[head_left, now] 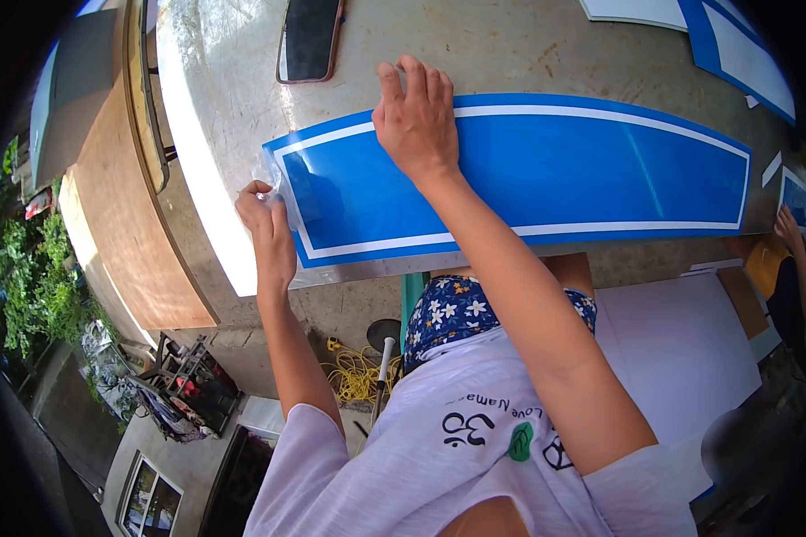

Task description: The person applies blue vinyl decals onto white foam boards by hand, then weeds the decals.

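Note:
A long blue sign panel (546, 170) with a white border line lies on the metal table in front of me, its upper edge curved. At its left end my left hand (267, 222) is closed in a pinch on clear plastic film (279, 183), which is crumpled at the fingers. My right hand (418, 121) rests on the panel's upper edge, left of the middle. Its fingers are bent and slightly apart, reaching past the edge onto the table, and I see nothing held in it.
A phone (309, 40) lies on the metal table (510, 54) beyond the panel. More blue and white panels (748, 58) lie at the far right. Another person's hand (789, 228) shows at the right edge. A yellow cord (358, 374) is on the ground.

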Action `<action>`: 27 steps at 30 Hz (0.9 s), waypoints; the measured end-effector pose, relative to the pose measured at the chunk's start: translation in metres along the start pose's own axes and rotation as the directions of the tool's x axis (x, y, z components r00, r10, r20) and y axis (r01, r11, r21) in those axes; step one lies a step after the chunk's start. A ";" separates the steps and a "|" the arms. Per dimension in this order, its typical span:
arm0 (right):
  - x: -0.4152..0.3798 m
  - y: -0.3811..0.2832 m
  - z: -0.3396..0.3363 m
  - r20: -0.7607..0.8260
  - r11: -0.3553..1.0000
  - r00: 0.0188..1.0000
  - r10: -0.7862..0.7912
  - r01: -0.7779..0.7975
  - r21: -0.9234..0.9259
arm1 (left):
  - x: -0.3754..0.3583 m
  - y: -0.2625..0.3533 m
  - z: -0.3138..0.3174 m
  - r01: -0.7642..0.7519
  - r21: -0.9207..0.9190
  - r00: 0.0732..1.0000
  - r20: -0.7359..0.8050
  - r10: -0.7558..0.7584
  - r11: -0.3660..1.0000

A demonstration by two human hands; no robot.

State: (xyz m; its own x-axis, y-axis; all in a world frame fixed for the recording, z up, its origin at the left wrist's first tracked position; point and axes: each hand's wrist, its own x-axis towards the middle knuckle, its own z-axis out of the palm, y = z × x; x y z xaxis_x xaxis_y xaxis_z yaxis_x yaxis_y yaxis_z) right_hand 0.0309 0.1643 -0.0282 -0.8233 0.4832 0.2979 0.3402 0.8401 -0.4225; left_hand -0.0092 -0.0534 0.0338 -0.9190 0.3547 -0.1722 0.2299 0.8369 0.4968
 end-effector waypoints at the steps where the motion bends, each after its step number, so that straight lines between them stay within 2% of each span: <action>1: 0.000 0.000 0.000 0.004 1.000 1.000 -0.001 0.001 0.004 | 0.000 -0.003 0.002 -0.010 0.007 1.000 0.009 0.010 1.000; 3: 0.000 0.000 0.000 -0.003 1.000 1.000 -0.001 0.001 0.003 | -0.001 -0.004 0.002 -0.019 0.014 1.000 0.014 0.019 1.000; 5: 0.000 0.000 0.000 -0.011 1.000 1.000 0.000 0.000 -0.001 | 0.000 0.000 0.000 0.095 -0.014 0.994 0.061 -0.094 0.995; 6: 0.000 0.000 0.000 -0.007 1.000 1.000 0.001 -0.001 0.000 | -0.001 0.005 0.001 0.095 -0.016 0.994 0.061 -0.094 0.995; 8: 0.000 0.000 0.000 -0.001 1.000 1.000 -0.001 0.001 0.002 | -0.002 0.016 0.000 0.125 -0.177 0.983 -0.114 -0.147 0.976; 9: -0.001 0.000 0.000 -0.003 1.000 1.000 -0.001 0.001 0.007 | 0.002 0.017 -0.006 0.127 -0.177 0.982 -0.115 -0.149 0.976; 10: 0.000 0.000 0.001 -0.005 1.000 1.000 -0.002 0.003 0.012 | 0.007 0.017 -0.013 0.311 -0.117 0.950 0.068 -0.304 0.943; 11: 0.000 0.000 0.001 -0.005 1.000 1.000 -0.005 0.005 0.013 | 0.011 0.016 -0.016 0.471 -0.027 0.860 0.237 -0.452 0.882; 12: 0.000 0.000 0.001 -0.005 1.000 1.000 -0.004 0.004 0.010 | 0.009 0.014 -0.014 0.471 -0.028 0.860 0.237 -0.452 0.882; 13: -0.001 0.000 0.001 -0.006 1.000 1.000 -0.003 0.003 0.005 | 0.006 0.010 -0.008 0.334 -0.013 0.939 0.089 -0.332 0.942; 14: 0.000 0.000 0.001 -0.005 1.000 1.000 -0.003 0.003 0.002 | 0.004 0.006 -0.002 0.194 0.023 0.980 -0.056 -0.192 0.981; 15: -0.001 0.000 0.001 0.001 1.000 1.000 0.001 -0.001 -0.002 | 0.002 -0.001 0.003 0.194 0.022 0.980 -0.054 -0.193 0.981; 17: -0.001 0.000 0.001 0.011 1.000 1.000 0.004 -0.004 -0.005 | 0.003 -0.003 0.006 0.006 0.069 0.982 -0.188 0.008 0.998; 18: -0.001 0.000 0.001 0.009 1.000 1.000 0.000 0.000 -0.001 | 0.002 0.004 0.004 0.009 0.069 0.982 -0.188 0.005 0.998; 20: -0.001 0.000 0.001 0.008 1.000 1.000 -0.005 0.005 0.007 | 0.001 0.020 -0.004 0.216 -0.043 0.975 -0.048 -0.218 0.975; 24: -0.001 0.000 0.002 0.007 1.000 1.000 -0.004 0.004 0.003 | -0.001 0.012 0.001 0.243 0.021 0.967 -0.081 -0.240 0.970; 27: -0.001 0.001 0.003 0.006 1.000 1.000 -0.004 0.004 -0.005 | 0.000 0.007 -0.002 0.203 0.024 0.972 -0.128 -0.198 0.979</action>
State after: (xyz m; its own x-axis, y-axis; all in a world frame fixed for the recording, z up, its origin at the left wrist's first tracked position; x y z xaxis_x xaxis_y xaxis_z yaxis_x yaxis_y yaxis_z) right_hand 0.0307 0.1637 -0.0310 -0.8274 0.4782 0.2943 0.3389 0.8432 -0.4174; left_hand -0.0081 -0.0482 0.0386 -0.9797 0.1253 -0.1565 0.0465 0.9013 0.4307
